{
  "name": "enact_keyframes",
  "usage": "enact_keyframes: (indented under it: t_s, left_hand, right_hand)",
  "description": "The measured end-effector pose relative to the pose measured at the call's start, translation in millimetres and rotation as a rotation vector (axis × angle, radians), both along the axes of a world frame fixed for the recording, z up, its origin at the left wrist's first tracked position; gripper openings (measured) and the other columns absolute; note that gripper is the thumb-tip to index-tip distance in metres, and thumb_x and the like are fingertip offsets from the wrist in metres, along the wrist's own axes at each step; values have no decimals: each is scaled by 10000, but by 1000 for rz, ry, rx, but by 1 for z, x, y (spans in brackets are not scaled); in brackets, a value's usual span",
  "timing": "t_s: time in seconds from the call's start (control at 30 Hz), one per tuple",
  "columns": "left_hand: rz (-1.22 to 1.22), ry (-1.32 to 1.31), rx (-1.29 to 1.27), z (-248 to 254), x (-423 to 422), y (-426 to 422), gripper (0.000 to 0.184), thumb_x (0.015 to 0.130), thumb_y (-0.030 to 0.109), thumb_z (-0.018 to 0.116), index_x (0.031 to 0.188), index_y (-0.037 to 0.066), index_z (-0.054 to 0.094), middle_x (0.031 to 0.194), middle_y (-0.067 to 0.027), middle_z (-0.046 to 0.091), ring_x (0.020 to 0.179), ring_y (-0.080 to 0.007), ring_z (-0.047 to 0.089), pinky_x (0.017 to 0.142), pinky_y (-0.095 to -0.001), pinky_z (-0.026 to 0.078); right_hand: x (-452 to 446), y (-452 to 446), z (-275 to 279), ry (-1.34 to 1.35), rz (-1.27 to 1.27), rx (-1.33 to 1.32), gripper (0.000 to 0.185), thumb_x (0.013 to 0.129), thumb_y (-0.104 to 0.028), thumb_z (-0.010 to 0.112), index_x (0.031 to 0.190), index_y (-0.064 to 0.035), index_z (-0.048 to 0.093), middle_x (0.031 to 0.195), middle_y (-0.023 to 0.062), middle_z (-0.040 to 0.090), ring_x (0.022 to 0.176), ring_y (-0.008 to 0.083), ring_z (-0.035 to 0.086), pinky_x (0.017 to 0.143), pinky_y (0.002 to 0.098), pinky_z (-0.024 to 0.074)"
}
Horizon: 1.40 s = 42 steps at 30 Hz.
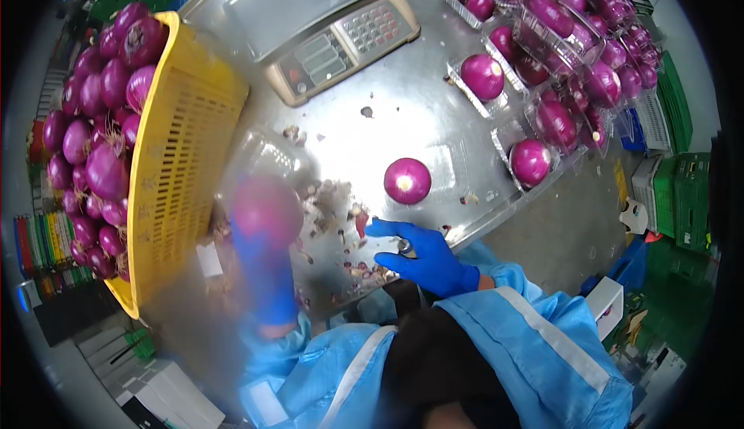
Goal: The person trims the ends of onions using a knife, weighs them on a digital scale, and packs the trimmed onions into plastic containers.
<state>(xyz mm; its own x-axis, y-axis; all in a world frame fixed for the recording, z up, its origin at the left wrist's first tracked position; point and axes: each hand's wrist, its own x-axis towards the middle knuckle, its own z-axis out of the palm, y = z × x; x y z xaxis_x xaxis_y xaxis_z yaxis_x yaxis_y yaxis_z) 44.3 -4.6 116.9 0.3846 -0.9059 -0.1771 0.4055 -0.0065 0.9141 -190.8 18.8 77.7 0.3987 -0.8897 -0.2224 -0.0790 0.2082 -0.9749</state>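
Observation:
My left hand, in a blue glove and smeared by motion, holds a red onion above the left part of the metal table, by a clear plastic tray. Near the front edge of the table is my right hand, also blue-gloved, its thumb and forefinger apart. A small dark and metallic object shows at its fingers, partly hidden. Just beyond that hand a peeled red onion rests on a clear plastic tray. Bits of onion skin lie between the two hands.
A yellow basket heaped with red onions stands at the left. At the back is a weighing scale. Packed onions in clear trays are piled at the right of the metal table.

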Motion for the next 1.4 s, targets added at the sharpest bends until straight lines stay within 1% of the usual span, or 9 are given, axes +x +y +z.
enact_keyframes:
  t_s: [0.13,0.23,0.43,0.6,0.83,0.97,1.07,1.2,1.4]
  left_hand:
    - [-116,-371,-38,0,4,-107,820,671,258,750,1381,16,419,1356,-153,458,1207,-277,493,1001,-386,432]
    - [-75,-944,-111,-5,8,-209,800,656,237,806,1336,4,456,1293,-158,509,1145,-279,533,955,-359,460]
    - [75,-1358,-21,-62,34,-344,947,572,348,879,1320,-46,453,1267,-220,539,1146,-294,552,964,-366,445]
    - [-58,-1119,70,-47,27,-326,1007,600,412,870,1350,-74,406,1338,-244,488,1214,-316,509,1014,-387,409]
    - [-22,-1460,-180,-45,48,-281,836,748,246,807,1413,-10,369,1405,-218,432,1288,-306,447,1063,-395,365]
    - [-43,-1335,-223,-46,51,-265,836,744,284,786,1412,6,366,1413,-216,416,1312,-334,407,1089,-410,329]
    - [-7,-1348,-241,-43,49,-264,817,747,211,800,1407,-13,374,1392,-219,442,1300,-303,434,1082,-388,345]
    - [-23,-1412,-268,-37,41,-275,881,703,268,818,1411,-3,368,1376,-230,440,1277,-328,447,1066,-397,361]
    - [-157,-1559,-127,-72,49,-327,924,645,297,835,1414,54,386,1298,-229,478,1172,-362,520,988,-421,439]
  right_hand:
    - [-17,-20,6,42,-55,18,355,894,-197,660,1214,-62,587,1076,112,680,970,195,663,847,319,509]
    - [-29,-28,9,127,-63,-27,343,886,-194,663,1201,-81,591,997,133,676,891,215,675,784,319,519]
    - [-54,-38,-9,264,-219,-174,344,854,-171,698,1178,-95,612,927,118,675,772,190,671,689,307,527]
    - [-73,-50,-18,299,-363,-170,341,838,-117,708,1165,-77,619,941,112,697,797,189,690,710,289,539]
    - [-78,-64,-21,327,-341,-317,421,815,-71,715,1215,-84,585,1036,104,692,863,207,702,733,280,549]
    - [-57,-60,-19,398,-219,-352,466,806,-96,717,1246,-121,565,1139,99,653,849,216,698,707,297,552]
    - [-41,-53,-21,457,-78,-430,498,814,-132,704,1283,-142,538,1262,92,590,820,234,690,684,322,553]
    - [-26,-50,-22,567,102,-382,534,818,-166,686,1321,-164,507,1382,73,501,804,262,675,674,346,551]
    - [-50,-51,-57,772,-51,-359,532,800,-143,681,1307,-189,524,1285,61,582,859,271,674,689,348,553]
